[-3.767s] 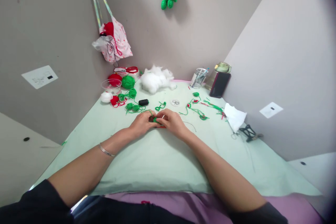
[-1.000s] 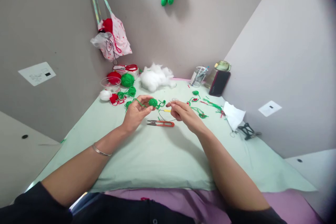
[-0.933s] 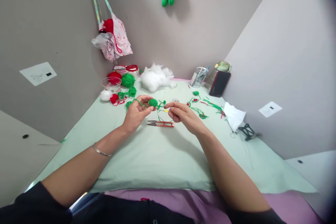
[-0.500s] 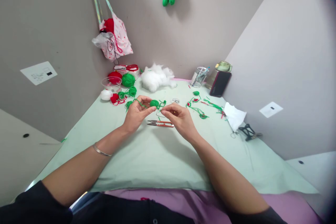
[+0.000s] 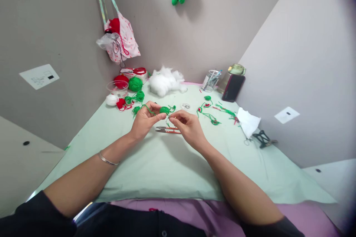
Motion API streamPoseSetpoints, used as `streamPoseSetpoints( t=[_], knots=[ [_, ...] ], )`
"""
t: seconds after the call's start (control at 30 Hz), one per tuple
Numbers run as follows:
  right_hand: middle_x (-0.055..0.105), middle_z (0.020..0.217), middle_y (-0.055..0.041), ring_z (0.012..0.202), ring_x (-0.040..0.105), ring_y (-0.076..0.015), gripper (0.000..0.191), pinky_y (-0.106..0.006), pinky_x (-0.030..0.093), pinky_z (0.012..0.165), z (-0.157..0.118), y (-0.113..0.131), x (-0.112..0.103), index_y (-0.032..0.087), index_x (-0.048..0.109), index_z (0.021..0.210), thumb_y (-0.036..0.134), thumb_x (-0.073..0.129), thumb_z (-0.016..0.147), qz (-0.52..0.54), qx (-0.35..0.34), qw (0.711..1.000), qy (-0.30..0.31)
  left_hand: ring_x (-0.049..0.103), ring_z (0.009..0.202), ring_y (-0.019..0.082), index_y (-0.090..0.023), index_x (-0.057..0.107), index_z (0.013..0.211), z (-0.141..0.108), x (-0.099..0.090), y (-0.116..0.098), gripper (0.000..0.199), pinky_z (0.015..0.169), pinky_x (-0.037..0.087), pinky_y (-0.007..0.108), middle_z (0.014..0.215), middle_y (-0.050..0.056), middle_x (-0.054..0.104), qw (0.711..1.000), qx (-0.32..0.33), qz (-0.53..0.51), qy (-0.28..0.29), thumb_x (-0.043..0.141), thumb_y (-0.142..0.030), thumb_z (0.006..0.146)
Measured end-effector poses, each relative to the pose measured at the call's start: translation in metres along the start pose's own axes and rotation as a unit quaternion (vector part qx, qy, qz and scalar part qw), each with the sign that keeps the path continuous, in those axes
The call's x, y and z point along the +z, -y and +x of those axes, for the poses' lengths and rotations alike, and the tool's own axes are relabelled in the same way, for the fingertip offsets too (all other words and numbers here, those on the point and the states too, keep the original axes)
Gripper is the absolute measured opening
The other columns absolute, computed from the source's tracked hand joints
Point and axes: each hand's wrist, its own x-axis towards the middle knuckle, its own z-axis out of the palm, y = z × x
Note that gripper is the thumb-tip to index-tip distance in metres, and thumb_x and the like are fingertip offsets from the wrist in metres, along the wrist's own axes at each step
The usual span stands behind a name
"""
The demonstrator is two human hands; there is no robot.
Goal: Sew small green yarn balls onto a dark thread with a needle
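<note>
Between the fingertips of my left hand [image 5: 145, 120] is a small green crocheted piece [image 5: 164, 110], with green yarn running back over the fingers. My right hand [image 5: 189, 126] is pinched close to the piece's near right side; what its fingertips hold is too small to make out. A short curl of green yarn [image 5: 172, 109] sticks out past the piece. Below both hands, orange-handled thread snips [image 5: 167, 130] lie on the cloth with blades pointing left, their handle end partly behind my right hand.
White stuffing [image 5: 165, 81] sits at the back. Green yarn balls [image 5: 135, 84] and a clear bowl [image 5: 117, 88] are back left. Small green-red pieces [image 5: 214, 122], a clear cup [image 5: 211, 81], a phone [image 5: 233, 88], white cloth [image 5: 248, 122] and a black stand [image 5: 263, 139] lie right.
My right hand has moved slightly left, closer to my left fingertips, and now covers more of the snips' handles. The green piece has shifted a little to the right.
</note>
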Motion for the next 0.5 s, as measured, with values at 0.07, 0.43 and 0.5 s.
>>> streamPoseSetpoints(
  t=[0.07,0.43,0.5],
  knots=[
    [0.056,0.065,0.0005,0.058,0.044,-0.011,0.015,-0.025,0.035,0.054,0.0001,-0.0003,0.0006,0.017,0.066,0.079,0.031,0.063,0.082,0.007,0.002,1.0,0.001,0.067,0.074,0.016,-0.018,0.054,0.091,-0.0004,0.0013,0.0003,0.037,0.074,0.05,0.03,0.075,-0.001,0.068,1.0,-0.011,-0.017,0.011,0.081,-0.035,0.072],
    [0.045,0.057,0.0043,0.054,0.037,-0.009,0.024,-0.023,0.031,0.051,0.0009,0.0078,-0.0033,0.016,0.065,0.077,0.039,0.066,0.078,0.07,0.065,0.994,0.048,0.062,0.082,0.015,-0.02,0.066,0.097,-0.0016,0.0027,-0.004,0.035,0.077,0.049,0.03,0.089,0.002,0.066,0.998,0.033,0.052,-0.022,0.083,-0.035,0.069],
    [0.043,0.056,0.0048,0.053,0.036,-0.0085,0.023,-0.023,0.03,0.05,0.001,0.0079,-0.0038,0.016,0.065,0.076,0.039,0.067,0.078,0.075,0.07,0.993,0.05,0.061,0.08,0.016,-0.019,0.067,0.094,-0.0017,0.0023,-0.0033,0.034,0.078,0.05,0.03,0.086,0.002,0.066,0.998,0.027,0.052,-0.027,0.083,-0.035,0.068]
  ],
)
